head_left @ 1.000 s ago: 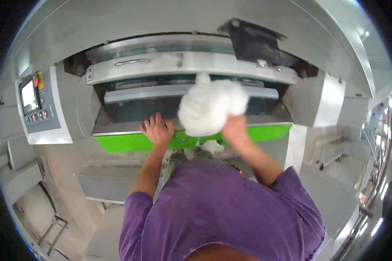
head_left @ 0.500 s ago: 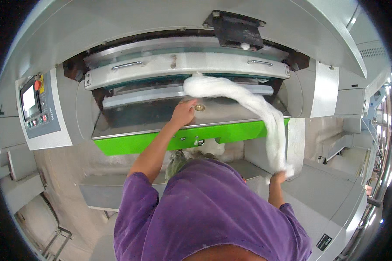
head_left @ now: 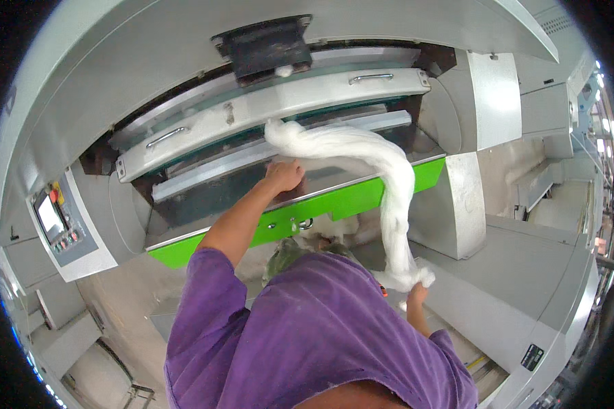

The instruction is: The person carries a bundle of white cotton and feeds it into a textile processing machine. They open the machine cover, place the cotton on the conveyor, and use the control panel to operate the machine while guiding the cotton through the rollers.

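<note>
A thick white rope of loose fibre [head_left: 389, 163] runs from the machine's open mouth down to the right. My left hand [head_left: 283, 176] rests with curled fingers on the ledge just under the rope's upper end; whether it grips the fibre is unclear. My right hand [head_left: 416, 294] is low beside my hip and holds the rope's lower, tufted end. My purple shirt [head_left: 307, 327] hides most of the right forearm.
A large grey machine with a bright green front bar [head_left: 334, 204], a raised lid with metal handles [head_left: 372, 77] and a dark block [head_left: 266, 44] on top. A control panel [head_left: 58, 221] with a screen and buttons is at left. A grey cabinet [head_left: 525, 286] stands at right.
The fibre was a round clump held up by my right hand; it is now drawn out into a long rope. My right hand dropped to my right side, my left moved up to the ledge.
</note>
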Demonstrator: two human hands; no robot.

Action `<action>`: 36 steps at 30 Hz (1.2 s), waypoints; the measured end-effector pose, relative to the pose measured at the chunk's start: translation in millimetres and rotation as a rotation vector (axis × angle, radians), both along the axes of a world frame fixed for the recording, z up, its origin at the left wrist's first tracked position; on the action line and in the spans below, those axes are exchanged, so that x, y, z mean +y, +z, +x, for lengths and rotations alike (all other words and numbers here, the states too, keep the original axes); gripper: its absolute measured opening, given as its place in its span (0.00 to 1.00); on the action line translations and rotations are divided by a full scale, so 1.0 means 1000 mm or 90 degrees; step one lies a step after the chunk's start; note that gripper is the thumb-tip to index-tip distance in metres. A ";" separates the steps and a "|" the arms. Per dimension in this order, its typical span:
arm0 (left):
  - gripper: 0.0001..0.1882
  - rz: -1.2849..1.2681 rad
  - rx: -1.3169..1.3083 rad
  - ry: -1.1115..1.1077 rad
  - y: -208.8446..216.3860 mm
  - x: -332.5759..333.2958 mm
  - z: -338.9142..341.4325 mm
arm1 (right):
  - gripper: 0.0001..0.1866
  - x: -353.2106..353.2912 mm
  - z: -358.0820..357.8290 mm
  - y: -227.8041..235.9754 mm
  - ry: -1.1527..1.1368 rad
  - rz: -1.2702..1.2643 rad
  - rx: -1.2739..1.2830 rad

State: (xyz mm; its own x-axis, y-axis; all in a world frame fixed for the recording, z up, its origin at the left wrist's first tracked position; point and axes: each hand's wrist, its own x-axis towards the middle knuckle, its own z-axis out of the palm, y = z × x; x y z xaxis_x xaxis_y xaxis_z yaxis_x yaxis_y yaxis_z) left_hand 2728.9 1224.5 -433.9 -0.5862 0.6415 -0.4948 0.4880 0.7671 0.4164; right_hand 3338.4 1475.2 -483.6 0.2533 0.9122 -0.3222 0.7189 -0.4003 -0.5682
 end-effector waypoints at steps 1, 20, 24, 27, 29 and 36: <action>0.23 0.002 0.001 0.009 0.001 0.000 0.001 | 0.17 0.007 -0.001 -0.009 0.033 -0.002 -0.073; 0.23 -0.076 0.059 -0.005 0.002 0.003 0.014 | 0.29 0.007 -0.236 -0.012 0.661 0.029 -0.257; 0.22 -0.071 0.055 0.019 -0.001 0.004 0.017 | 0.14 -0.045 -0.311 -0.013 0.883 -0.181 0.033; 0.24 -0.071 0.073 -0.009 -0.002 0.005 0.017 | 0.09 -0.105 -0.325 -0.030 0.839 -0.331 0.276; 0.26 -0.073 0.072 -0.014 0.000 0.005 0.015 | 0.11 -0.144 -0.329 -0.051 0.745 -0.370 0.390; 0.28 -0.041 0.041 0.015 0.001 0.002 0.011 | 0.14 -0.198 -0.376 -0.133 0.934 -0.009 0.100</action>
State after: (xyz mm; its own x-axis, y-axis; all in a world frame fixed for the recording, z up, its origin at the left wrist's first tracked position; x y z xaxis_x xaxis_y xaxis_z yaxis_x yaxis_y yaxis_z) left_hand 2739.9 1226.8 -433.0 -0.6322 0.5953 -0.4959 0.4940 0.8028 0.3339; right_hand 2962.0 1276.8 -616.4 -0.9111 0.3128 -0.2685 0.4093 0.6089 -0.6795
